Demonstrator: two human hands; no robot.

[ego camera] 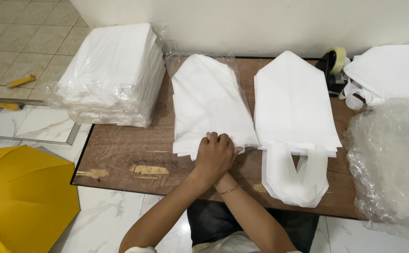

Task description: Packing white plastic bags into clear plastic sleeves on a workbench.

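On the brown worktop (120, 154) lie four piles of white bags — one, the middle stack (209, 103), under both hands. Left hand (214, 157) covers the right hand (235, 151); either grip's hold cannot be told. Pale tiled floor (22, 42), white wall — one tape dispenser (333, 63).

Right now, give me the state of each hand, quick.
Left hand: fingers curled, resting on the near edge of the middle stack of white bags.
Right hand: hidden under the left hand; cannot tell.
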